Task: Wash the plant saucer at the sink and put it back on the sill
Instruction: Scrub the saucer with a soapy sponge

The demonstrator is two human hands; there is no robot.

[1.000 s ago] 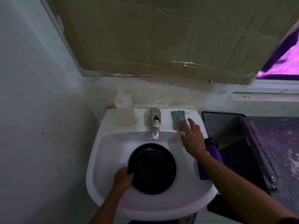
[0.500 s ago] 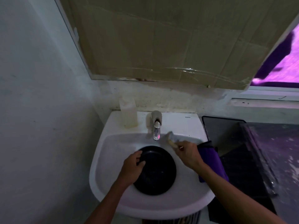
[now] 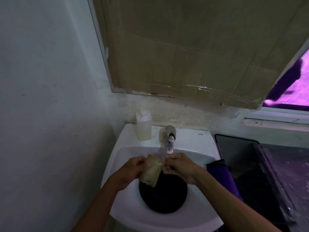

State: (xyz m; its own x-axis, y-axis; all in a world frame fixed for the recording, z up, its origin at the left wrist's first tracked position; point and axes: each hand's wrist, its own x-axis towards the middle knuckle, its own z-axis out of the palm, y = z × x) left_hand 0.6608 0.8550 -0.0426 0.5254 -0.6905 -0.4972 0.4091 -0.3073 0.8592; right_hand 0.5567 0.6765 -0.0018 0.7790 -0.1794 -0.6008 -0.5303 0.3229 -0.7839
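Nearest me, the round black plastic plant saucer [image 3: 163, 195] lies flat in the white ceramic sink basin [image 3: 127, 213]. Just above it my left hand [image 3: 132, 169] and right hand [image 3: 179, 167] pinch opposite edges of a worn yellowish sponge [image 3: 151, 172], below the chrome tap [image 3: 169, 139]. I judge I should wet it there, add soap from the pale translucent bottle [image 3: 143, 125] behind, then steady the saucer's rim while scrubbing.

I can't see the upper rim of the saucer [image 3: 163, 196]; the sponge [image 3: 151, 172] and right hand [image 3: 179, 168] cover it. The sink's [image 3: 127, 213] front edge is cut off at the bottom of the frame.
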